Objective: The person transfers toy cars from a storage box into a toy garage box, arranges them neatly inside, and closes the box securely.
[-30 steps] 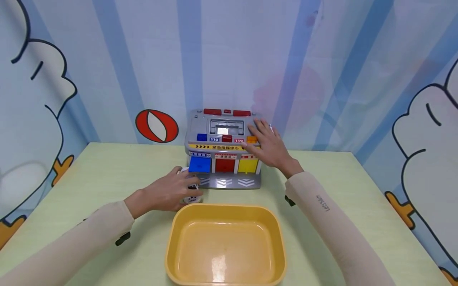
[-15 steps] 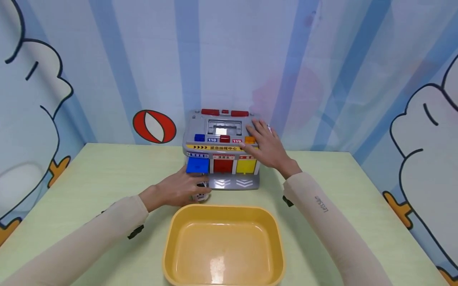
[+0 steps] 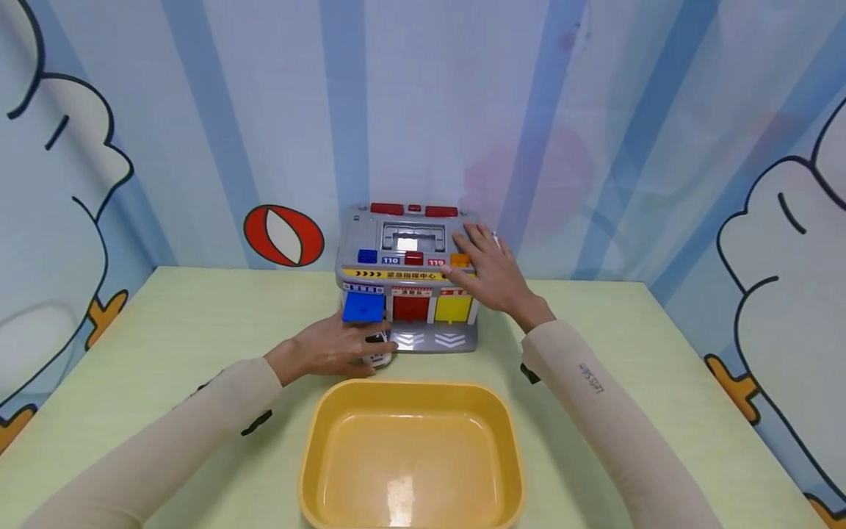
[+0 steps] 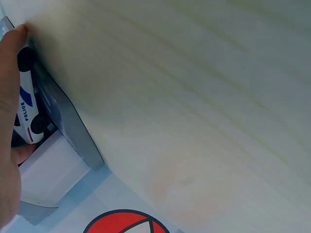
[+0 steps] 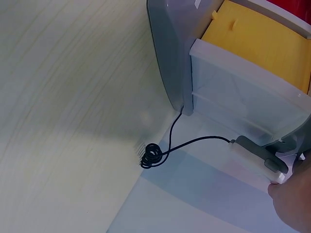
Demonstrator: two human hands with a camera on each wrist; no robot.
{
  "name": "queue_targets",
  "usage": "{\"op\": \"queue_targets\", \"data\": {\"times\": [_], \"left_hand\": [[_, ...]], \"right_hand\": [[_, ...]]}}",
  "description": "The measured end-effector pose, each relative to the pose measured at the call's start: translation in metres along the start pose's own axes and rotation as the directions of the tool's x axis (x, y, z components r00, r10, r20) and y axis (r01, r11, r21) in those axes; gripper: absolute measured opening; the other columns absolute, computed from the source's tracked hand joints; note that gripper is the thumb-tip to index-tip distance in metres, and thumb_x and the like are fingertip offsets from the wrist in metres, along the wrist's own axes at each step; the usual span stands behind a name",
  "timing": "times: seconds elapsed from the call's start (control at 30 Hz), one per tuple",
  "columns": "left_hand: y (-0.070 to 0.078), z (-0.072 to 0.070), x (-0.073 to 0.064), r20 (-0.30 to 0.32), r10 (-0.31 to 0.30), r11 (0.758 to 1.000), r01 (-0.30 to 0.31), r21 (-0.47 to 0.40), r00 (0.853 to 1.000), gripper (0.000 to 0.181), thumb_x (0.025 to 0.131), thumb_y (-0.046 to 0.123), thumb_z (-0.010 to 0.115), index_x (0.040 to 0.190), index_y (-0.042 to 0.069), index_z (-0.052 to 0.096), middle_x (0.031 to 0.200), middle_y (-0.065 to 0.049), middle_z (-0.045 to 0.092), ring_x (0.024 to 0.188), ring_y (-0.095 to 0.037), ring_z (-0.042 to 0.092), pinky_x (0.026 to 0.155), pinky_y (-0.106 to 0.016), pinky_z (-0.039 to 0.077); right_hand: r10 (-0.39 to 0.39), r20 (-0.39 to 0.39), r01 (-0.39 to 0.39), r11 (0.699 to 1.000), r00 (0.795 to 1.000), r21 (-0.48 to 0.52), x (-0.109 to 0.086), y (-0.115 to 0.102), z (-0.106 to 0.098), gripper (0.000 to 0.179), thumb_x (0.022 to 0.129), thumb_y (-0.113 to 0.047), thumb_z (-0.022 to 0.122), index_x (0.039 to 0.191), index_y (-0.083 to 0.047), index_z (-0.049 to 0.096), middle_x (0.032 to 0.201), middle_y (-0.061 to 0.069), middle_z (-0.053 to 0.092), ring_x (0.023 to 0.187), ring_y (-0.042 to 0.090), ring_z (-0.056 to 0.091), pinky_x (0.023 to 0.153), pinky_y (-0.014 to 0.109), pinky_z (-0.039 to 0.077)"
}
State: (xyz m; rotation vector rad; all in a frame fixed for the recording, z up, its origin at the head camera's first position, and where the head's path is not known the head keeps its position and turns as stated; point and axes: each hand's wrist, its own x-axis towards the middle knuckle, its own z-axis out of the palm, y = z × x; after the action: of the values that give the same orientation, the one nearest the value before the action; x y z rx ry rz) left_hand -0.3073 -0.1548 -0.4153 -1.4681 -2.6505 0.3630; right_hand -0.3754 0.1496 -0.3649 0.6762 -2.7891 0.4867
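Observation:
A grey toy emergency station [image 3: 360, 231] stands at the back of the table, with blue, red and yellow garage doors. Its blue door [image 3: 362, 308] is swung up, while the red door [image 3: 410, 308] and yellow door [image 3: 453, 308] hang down. My left hand [image 3: 330, 347] grips a white toy police car [image 3: 380, 359] on the grey ramp in front of the blue door. In the left wrist view, thumb and fingers hold the police car [image 4: 27, 104] along its length. My right hand [image 3: 494, 273] rests spread on the station's right roof edge, thumb near the orange button.
A yellow plastic bin [image 3: 410, 388] sits in front of the station, close to the left hand. In the right wrist view, a white handset [image 5: 255, 160] hangs at the station's side, its coiled black cord [image 5: 152, 154] by the table edge. A printed curtain [image 3: 423, 110] backs the table.
My left hand has moved right and slightly forward with the police car, from beside the ramp to before the raised blue door. The right hand stays on the roof.

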Motion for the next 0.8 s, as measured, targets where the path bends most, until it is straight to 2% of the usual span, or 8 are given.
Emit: {"op": "queue_targets", "data": {"times": [0.23, 0.4, 0.7, 0.8], "left_hand": [[-0.002, 0.009, -0.003, -0.056, 0.029, 0.998, -0.026, 0.054, 0.998, 0.055, 0.096, 0.049, 0.060, 0.148, 0.035, 0.049, 0.155, -0.007, 0.047, 0.143, -0.039, 0.041, 0.113, -0.062, 0.037], [-0.004, 0.009, -0.007, -0.098, 0.053, 0.996, -0.045, 0.080, 0.994, 0.054, 0.095, 0.046, 0.062, 0.147, 0.034, 0.051, 0.156, -0.006, 0.047, 0.143, -0.037, 0.042, 0.114, -0.059, 0.037], [-0.012, 0.009, -0.012, -0.178, 0.069, 0.987, -0.041, 0.156, 0.982, 0.052, 0.093, 0.036, 0.068, 0.143, 0.033, 0.055, 0.156, -0.007, 0.045, 0.145, -0.034, 0.038, 0.117, -0.053, 0.037], [-0.013, 0.012, -0.012, -0.210, 0.088, 0.982, -0.049, 0.184, 0.974, 0.052, 0.093, 0.026, 0.070, 0.143, 0.029, 0.055, 0.155, -0.008, 0.047, 0.144, -0.034, 0.040, 0.116, -0.052, 0.038]], "right_hand": [[-0.002, -0.004, 0.002, 1.000, 1.000, 0.001, -0.001, 0.000, 0.000, 0.080, 0.096, -0.064, 0.041, 0.159, -0.017, 0.028, 0.170, 0.006, 0.011, 0.157, 0.031, 0.004, 0.124, 0.062, 0.006], [-0.015, -0.010, 0.015, 1.000, 1.000, 0.005, -0.001, -0.001, -0.001, 0.080, 0.096, -0.065, 0.040, 0.159, -0.016, 0.028, 0.170, 0.007, 0.012, 0.157, 0.031, 0.005, 0.124, 0.062, 0.005], [-0.027, -0.014, 0.027, 1.000, 1.000, 0.015, -0.001, 0.000, -0.003, 0.078, 0.097, -0.061, 0.043, 0.158, -0.015, 0.028, 0.170, 0.007, 0.012, 0.158, 0.030, 0.004, 0.124, 0.063, 0.005], [-0.024, -0.011, 0.024, 1.000, 1.000, 0.016, -0.002, 0.000, -0.002, 0.078, 0.097, -0.061, 0.043, 0.158, -0.015, 0.028, 0.170, 0.007, 0.012, 0.158, 0.030, 0.004, 0.124, 0.063, 0.006]]}}
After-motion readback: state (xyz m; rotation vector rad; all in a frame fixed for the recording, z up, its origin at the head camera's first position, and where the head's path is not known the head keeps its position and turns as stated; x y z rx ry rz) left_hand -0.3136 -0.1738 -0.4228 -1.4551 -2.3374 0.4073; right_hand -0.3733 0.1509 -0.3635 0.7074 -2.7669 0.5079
